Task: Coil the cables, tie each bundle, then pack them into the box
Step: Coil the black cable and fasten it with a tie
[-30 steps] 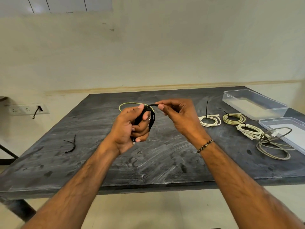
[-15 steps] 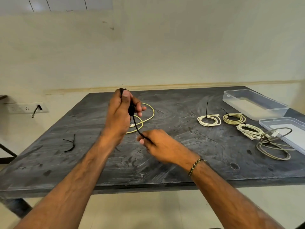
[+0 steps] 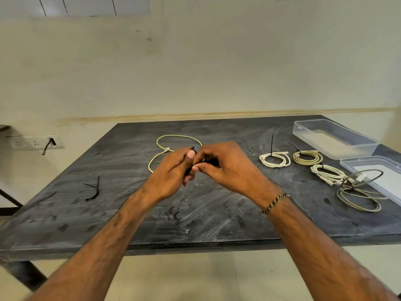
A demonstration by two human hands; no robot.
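The black cable is bunched above the middle of the dark table, mostly hidden between both hands; the left hand grips it with curled fingers, the right hand pinches it. Beyond lies a loose yellow cable; 4 coiled bundles sit right, near the clear box
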